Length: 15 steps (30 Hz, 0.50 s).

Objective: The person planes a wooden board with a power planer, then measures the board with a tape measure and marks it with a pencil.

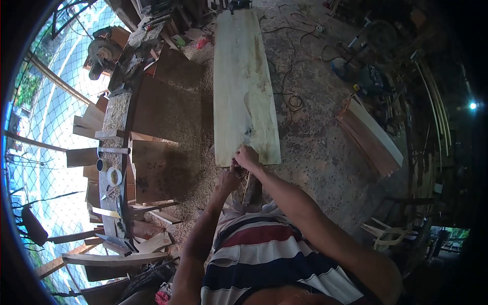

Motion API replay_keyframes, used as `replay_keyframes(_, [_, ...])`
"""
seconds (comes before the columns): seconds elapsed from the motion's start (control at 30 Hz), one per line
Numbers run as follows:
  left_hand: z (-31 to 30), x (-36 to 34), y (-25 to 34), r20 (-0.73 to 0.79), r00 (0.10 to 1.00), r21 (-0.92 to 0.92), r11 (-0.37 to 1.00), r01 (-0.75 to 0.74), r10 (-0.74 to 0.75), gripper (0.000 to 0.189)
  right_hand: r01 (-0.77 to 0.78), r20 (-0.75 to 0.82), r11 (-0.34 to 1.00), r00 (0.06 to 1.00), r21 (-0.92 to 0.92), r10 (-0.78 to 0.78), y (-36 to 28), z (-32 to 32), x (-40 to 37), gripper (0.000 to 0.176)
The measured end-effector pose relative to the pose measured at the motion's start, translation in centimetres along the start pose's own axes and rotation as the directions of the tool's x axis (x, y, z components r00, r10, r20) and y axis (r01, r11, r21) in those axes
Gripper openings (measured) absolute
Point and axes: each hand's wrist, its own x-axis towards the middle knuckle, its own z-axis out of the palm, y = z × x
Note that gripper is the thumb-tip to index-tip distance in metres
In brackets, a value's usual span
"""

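Observation:
A long, pale wooden board (241, 66) stretches away from me, with a darker stain along its right side and a dark spot close to its near end. My right hand (247, 158) is closed at the board's near edge, its fingers pinched together. Just below and to the left, my left hand (232, 179) is also closed, its fingertips close to the right hand's. Whatever lies between the fingers is too small and hidden to name. Under the near end, beside my hands, a piece of wood (250, 189) shows.
A workbench (116, 119) covered in shavings runs along the left, bearing a hammer (114, 150), a white tub (114, 176) and a handsaw (116, 243). Brown panels (155, 170) lean against it. Cables (295, 101) cross the floor. Planks (373, 137) lie at right.

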Motion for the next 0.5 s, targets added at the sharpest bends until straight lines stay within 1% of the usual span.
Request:
replay_keyframes(0.03, [0.2,0.1,0.2,0.007,1.000,0.029,0.999,0.021,-0.022,0.095,0.003,-0.101,1.000,0.995,-0.010,-0.004,0.2,0.2,0.1,0.037])
replay_keyframes(0.13, [0.2,0.2,0.8,0.025,0.995,0.091,0.992,0.089,-0.092,0.093,0.004,-0.019,0.981,1.000,0.192,0.000,1.5,-0.7,0.3,0.039])
replay_keyframes(0.2, [0.3,0.2,1.6,0.033,0.990,0.089,0.987,0.133,-0.136,0.092,0.094,0.032,0.958,0.994,0.271,-0.106,3.8,-2.4,-1.1,0.039])
replay_keyframes(0.23, [0.5,0.1,1.7,-0.001,0.991,0.001,0.991,0.136,-0.136,0.093,0.138,0.054,0.940,0.985,0.312,-0.162,5.1,-3.4,-2.3,0.039])
replay_keyframes(0.3, [0.1,-0.1,3.3,-0.016,0.978,0.037,0.977,0.209,-0.208,0.094,0.151,0.112,0.907,0.971,0.392,-0.210,9.4,-6.0,-6.2,0.040])
replay_keyframes(0.37, [-1.6,-0.6,5.4,-0.005,0.965,0.069,0.963,0.260,-0.261,0.097,0.101,0.289,0.908,0.929,0.406,-0.233,15.5,-9.7,-10.2,0.037])
replay_keyframes(0.4, [-1.6,-0.1,5.5,0.012,0.960,0.110,0.955,0.277,-0.280,0.097,0.096,0.391,0.925,0.887,0.367,-0.247,21.5,-7.6,-11.7,0.034])
replay_keyframes(0.43, [-1.4,0.6,4.9,0.030,0.954,0.151,0.944,0.292,-0.299,0.097,-0.026,0.457,0.961,0.883,0.277,-0.108,24.5,-10.2,-14.6,0.030])
replay_keyframes(0.47, [-1.4,0.9,4.6,0.050,0.946,0.194,0.932,0.305,-0.320,0.097,0.119,0.618,0.991,0.774,0.069,-0.136,35.4,-3.5,-16.8,0.035])
replay_keyframes(0.5, [-1.6,1.2,4.2,0.052,0.952,0.205,0.936,0.284,-0.301,0.096,0.026,0.592,0.998,0.804,0.062,-0.058,36.0,-10.5,-19.2,0.042])
